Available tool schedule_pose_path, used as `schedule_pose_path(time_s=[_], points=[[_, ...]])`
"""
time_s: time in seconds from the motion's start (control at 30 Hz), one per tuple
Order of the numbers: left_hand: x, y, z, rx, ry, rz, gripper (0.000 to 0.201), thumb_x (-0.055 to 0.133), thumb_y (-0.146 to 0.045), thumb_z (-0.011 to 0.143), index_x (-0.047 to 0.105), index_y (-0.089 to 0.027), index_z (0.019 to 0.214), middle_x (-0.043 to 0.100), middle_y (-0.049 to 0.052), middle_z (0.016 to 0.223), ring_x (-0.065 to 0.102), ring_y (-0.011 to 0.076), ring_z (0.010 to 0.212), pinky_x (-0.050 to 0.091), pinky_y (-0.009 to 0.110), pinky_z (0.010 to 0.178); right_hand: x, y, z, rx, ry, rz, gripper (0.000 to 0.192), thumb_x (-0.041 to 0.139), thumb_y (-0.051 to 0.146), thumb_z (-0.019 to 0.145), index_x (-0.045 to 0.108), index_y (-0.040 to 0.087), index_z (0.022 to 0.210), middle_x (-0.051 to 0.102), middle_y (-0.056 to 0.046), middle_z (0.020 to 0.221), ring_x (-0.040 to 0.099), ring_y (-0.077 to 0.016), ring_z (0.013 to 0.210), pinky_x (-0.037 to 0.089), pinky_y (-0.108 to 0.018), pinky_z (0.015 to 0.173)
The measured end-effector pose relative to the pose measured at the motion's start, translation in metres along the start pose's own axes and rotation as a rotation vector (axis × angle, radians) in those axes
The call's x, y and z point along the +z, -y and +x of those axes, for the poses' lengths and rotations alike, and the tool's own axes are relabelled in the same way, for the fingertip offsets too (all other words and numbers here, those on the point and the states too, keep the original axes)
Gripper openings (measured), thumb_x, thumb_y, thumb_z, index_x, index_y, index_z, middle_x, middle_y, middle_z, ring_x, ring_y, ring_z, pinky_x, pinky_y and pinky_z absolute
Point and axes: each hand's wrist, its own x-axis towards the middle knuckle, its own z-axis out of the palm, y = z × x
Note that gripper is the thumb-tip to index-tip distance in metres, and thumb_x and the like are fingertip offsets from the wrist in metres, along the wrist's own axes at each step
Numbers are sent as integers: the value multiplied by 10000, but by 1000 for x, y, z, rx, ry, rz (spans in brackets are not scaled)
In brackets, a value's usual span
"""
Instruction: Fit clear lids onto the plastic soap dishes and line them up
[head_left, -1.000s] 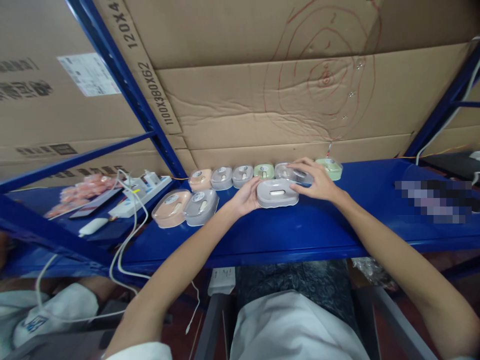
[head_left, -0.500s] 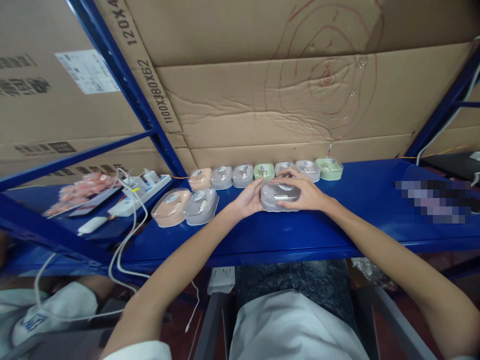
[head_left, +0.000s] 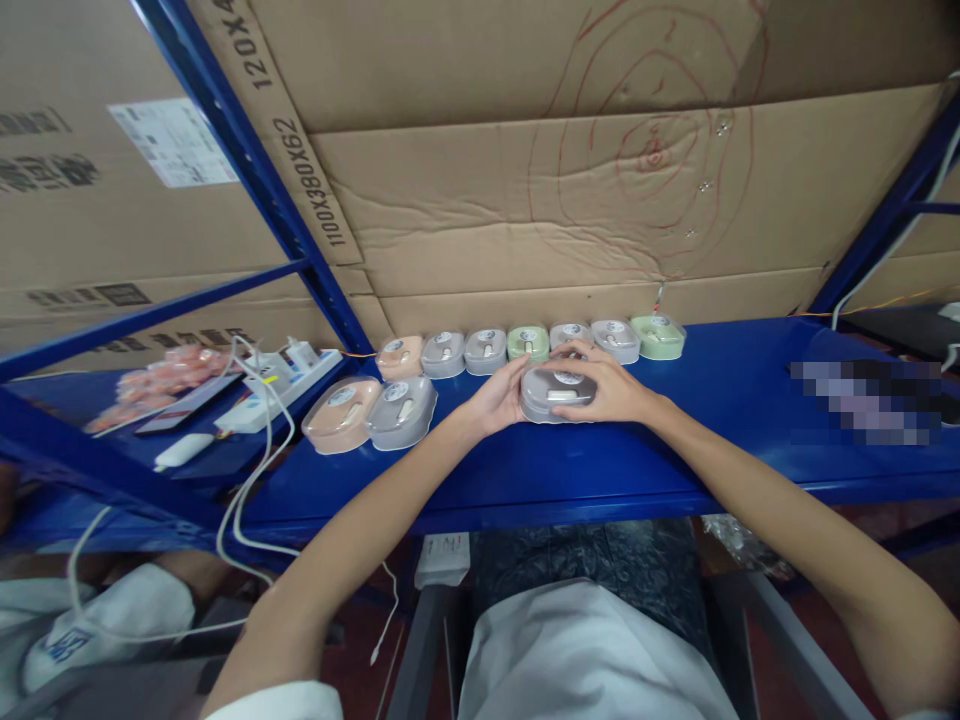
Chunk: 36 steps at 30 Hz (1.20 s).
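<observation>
A grey rounded plastic case point(head_left: 551, 405) with a clear lid, a round sticker and a white latch-like piece is between my hands, over the blue shelf point(head_left: 517, 480). My left hand point(head_left: 499, 397) grips its left side. From the right, my right hand point(head_left: 611, 385) wraps round it, fingers over the far edge and thumb at the front. Behind stands a row of similar cases, among them a green case point(head_left: 528, 343) and a grey case point(head_left: 486, 351). Nearer on the left sit a peach case point(head_left: 342, 415) and another grey case point(head_left: 402, 412).
To the left lie a white power strip point(head_left: 277, 390) with cables, a phone-like dark slab point(head_left: 187, 405) and a pile of pink wrapped items point(head_left: 169, 380). Blue rack posts point(head_left: 262, 180) and cardboard point(head_left: 450, 200) enclose the shelf. A person's sleeve point(head_left: 112, 620) shows at lower left.
My right thumb has shifted slightly at the front of the grey case, so more of the white piece shows. Both hands stay around the case in the same place.
</observation>
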Motion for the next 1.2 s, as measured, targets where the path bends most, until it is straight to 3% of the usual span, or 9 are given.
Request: schedule_pose_path(time_s=[0.57,1.03,1.13,1.2], points=[[9,2,-8,70,53,55,252,700,-312,1050,768,-142,1224,815,154,1128,779,235,876,651,366,814,4,-2,-1,-13,19,-20,687,826,560,871,663,338,1501,615,-113,1435,596,-358,1350,492,-554,1171],[3,3,-4,92,118,61,302,755,-263,1001,740,-139,1276,813,142,1179,791,221,927,646,368,881,4,0,0,-8,-42,67,647,850,551,862,696,288,1432,641,-137,1380,643,-362,1293,524,-563,1128],[5,2,-5,103,79,65,320,752,-203,972,739,-145,1286,823,130,1117,787,201,868,644,343,845,3,0,2,50,-108,159,620,803,565,909,669,292,1449,666,-129,1374,652,-347,1285,513,-566,1140],[6,1,-5,119,47,58,341,751,-196,960,738,-145,1297,827,129,1078,788,208,863,645,349,847,4,-4,3,169,-167,259,550,727,584,966,667,297,1431,686,-116,1384,659,-330,1283,500,-569,1156]])
